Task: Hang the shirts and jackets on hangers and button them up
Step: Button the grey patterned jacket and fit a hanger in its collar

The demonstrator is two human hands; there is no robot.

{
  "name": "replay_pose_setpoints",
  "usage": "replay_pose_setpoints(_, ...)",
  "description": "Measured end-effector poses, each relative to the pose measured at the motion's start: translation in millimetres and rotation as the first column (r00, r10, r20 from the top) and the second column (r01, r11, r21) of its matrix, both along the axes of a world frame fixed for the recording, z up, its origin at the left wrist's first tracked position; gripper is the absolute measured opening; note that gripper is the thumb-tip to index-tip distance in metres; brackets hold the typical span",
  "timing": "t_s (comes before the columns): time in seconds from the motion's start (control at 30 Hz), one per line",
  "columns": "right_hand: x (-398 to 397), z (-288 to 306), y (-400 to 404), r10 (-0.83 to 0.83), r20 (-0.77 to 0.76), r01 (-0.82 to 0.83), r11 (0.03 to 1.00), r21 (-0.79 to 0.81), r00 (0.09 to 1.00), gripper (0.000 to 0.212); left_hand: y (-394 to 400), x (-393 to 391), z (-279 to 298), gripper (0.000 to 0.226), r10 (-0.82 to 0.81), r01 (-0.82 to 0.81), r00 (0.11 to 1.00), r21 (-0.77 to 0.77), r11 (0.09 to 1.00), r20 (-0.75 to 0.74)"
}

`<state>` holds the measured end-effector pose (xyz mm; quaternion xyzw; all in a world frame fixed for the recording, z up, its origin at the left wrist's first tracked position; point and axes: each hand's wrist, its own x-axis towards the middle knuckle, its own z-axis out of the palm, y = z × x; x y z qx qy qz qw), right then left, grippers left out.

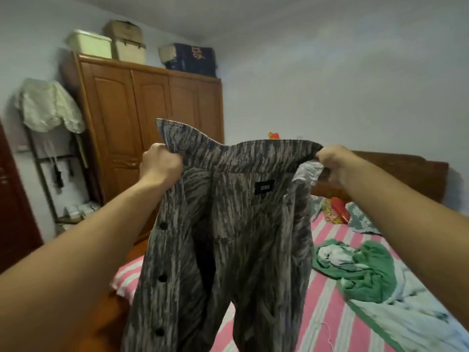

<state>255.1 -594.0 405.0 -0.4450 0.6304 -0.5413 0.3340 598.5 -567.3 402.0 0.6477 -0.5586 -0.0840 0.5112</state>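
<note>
A grey and brown streaked shirt (pixel 243 224) hangs in the air in front of me, its inside and a black neck label facing me. My left hand (pixel 160 163) grips the left end of the collar. My right hand (pixel 335 163) pinches the right end of the collar. The shirt front is unbuttoned, with dark buttons down its left edge. No hanger is in view.
Below lies a bed with a pink striped sheet (pixel 330 313). A green and white garment (pixel 363 265) is heaped on it at the right. A wooden wardrobe (pixel 152 115) with boxes on top stands at the back left, a rack (pixel 50 138) beside it.
</note>
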Motion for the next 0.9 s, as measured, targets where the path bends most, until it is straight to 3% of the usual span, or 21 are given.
replay_pose_setpoints(0.13,77,-31,-80,0.073,0.197,-0.057,0.995,-0.085,0.978,0.024,-67,52,-27,0.022,0.185,-0.179,0.948,0.047,0.983,-0.258)
replay_pose_setpoints(0.27,142,-53,-151,0.196,0.208,-0.169,0.976,-0.141,0.958,0.022,-121,89,-52,0.016,0.157,-0.194,0.811,-0.005,0.981,-0.563)
replay_pose_setpoints(0.47,233,-80,-218,0.229,0.285,-0.147,0.948,-0.282,0.931,0.030,-169,146,-74,0.015,0.209,-0.302,0.828,-0.100,0.948,-0.520)
replay_pose_setpoints(0.57,252,-64,-241,0.234,0.294,-0.120,0.925,-0.360,0.927,0.037,-200,156,-61,0.018,0.155,-0.299,0.822,-0.184,0.936,-0.548)
replay_pose_setpoints(0.67,251,-27,-285,0.210,0.330,-0.034,0.883,-0.468,0.920,0.034,-247,146,-35,0.024,-0.033,-0.186,0.847,-0.352,0.917,-0.531)
replay_pose_setpoints(0.77,242,3,-342,0.047,0.312,0.119,0.863,-0.490,0.949,0.025,-315,130,-14,0.023,-0.350,0.108,0.806,-0.462,0.880,-0.477)
replay_pose_setpoints(0.83,233,0,-397,-0.118,0.247,0.228,0.845,-0.484,0.962,0.025,-385,115,-18,0.017,-0.485,0.289,0.760,-0.442,0.849,-0.433)
replay_pose_setpoints(0.9,221,-35,-464,-0.269,0.095,0.283,0.853,-0.437,0.958,0.028,-465,91,-50,0.024,-0.578,0.487,0.712,-0.312,0.816,-0.398)
